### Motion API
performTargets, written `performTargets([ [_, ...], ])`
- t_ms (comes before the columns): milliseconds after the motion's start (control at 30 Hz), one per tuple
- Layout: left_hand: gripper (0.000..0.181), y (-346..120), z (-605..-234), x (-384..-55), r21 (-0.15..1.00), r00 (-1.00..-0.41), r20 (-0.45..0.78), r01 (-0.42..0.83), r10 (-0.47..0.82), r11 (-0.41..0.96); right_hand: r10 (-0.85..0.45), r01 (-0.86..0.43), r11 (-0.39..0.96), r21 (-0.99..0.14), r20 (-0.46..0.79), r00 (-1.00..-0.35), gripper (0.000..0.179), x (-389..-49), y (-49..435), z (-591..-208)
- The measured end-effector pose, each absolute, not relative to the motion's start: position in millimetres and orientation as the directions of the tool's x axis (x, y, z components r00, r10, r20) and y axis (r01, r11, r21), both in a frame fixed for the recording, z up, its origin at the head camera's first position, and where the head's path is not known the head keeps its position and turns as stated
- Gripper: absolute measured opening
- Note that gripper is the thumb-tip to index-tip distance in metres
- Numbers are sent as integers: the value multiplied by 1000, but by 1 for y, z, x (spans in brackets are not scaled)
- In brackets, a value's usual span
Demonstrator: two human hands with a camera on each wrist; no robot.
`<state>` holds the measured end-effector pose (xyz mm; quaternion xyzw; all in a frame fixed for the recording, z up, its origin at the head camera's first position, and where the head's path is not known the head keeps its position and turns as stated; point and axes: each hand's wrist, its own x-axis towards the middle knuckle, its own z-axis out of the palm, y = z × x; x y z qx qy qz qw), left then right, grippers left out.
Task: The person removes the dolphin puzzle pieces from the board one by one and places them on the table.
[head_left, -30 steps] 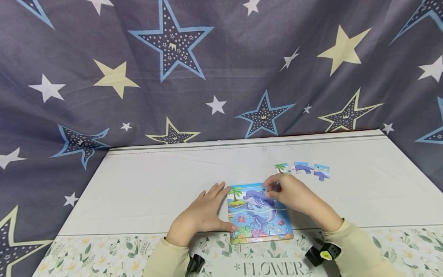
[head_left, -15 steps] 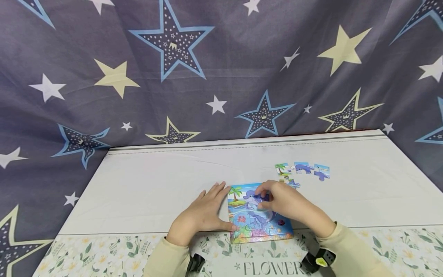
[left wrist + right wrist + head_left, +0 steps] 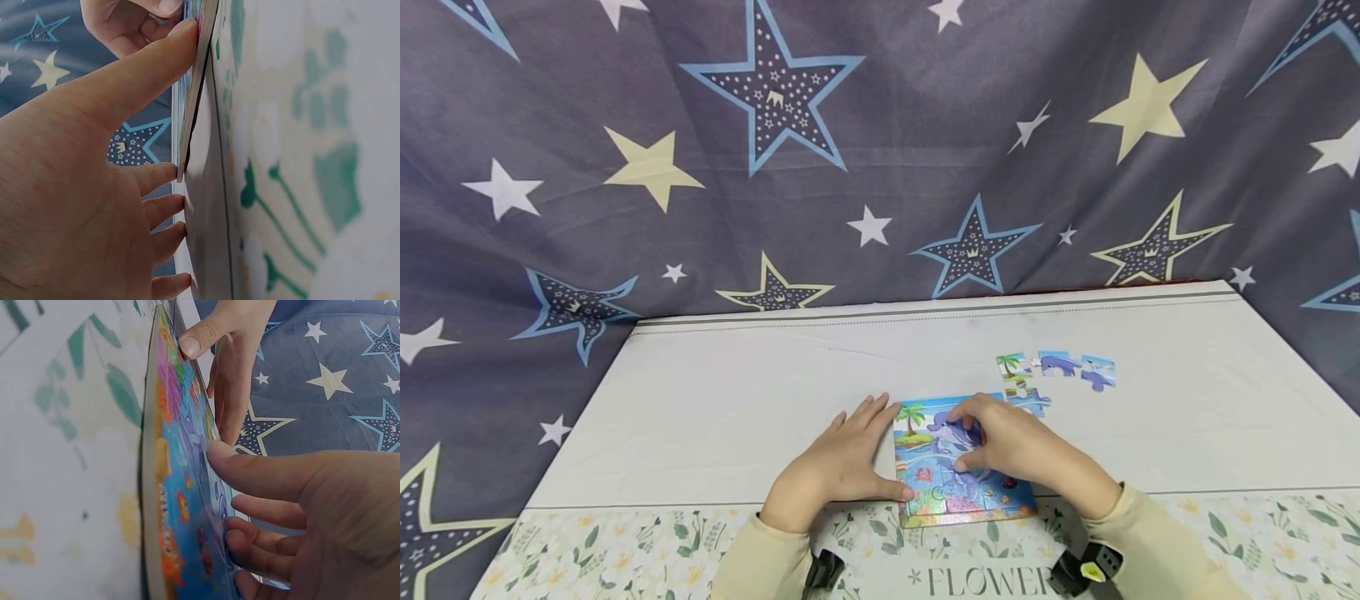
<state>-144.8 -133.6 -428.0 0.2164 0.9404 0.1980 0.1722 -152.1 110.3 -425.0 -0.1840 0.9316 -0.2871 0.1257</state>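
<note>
A square dolphin jigsaw puzzle (image 3: 921,500) with a printed border lies flat in front of me. My left hand (image 3: 841,458) spreads beside its left edge, thumb resting on the lower left corner. In the left wrist view, the index fingertip (image 3: 164,173) meets the tray's edge and the other fingers touch the table. My right hand (image 3: 1018,442) reaches over the puzzle from the right. Its thumb (image 3: 240,464) and bent fingertips touch the dolphin picture, set apart from each other. I cannot tell whether they pinch a piece there.
Loose puzzle pieces lie behind the puzzle to the right: a palm tree piece (image 3: 1010,367), a dolphin head piece (image 3: 1057,364), a sky-and-dolphin piece (image 3: 1098,372) and a blue piece (image 3: 1032,402). A starry curtain (image 3: 865,150) closes off the table's (image 3: 760,417) back.
My right hand has moved left and slightly down, from the puzzle's upper right to its middle. The blue piece and the puzzle's upper right corner now show. The left hand has stayed still.
</note>
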Motion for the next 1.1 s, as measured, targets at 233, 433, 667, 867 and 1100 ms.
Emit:
performTargets([
  [233, 112, -133, -427, -144, 453, -848, -236, 335, 474, 826, -424, -290, 796, -531, -148, -893, 55, -152, 111, -426],
  [433, 113, -133, -426, -144, 450, -849, -234, 337, 474, 827, -433, -305, 793, -527, -134, -892, 50, -151, 111, -426],
  [667, 113, -133, -426, -144, 450, -849, -231, 341, 476, 825, -438, -312, 788, -531, -126, -890, 49, -151, 111, -426],
  [867, 114, -133, -427, -144, 450, -849, -232, 339, 475, 826, -462, -342, 763, -548, -93, -882, 48, -149, 113, -425],
  [1100, 112, -133, -425, -144, 448, -849, -235, 337, 473, 828, -475, -357, 736, -575, -63, -878, 49, -149, 114, -426],
])
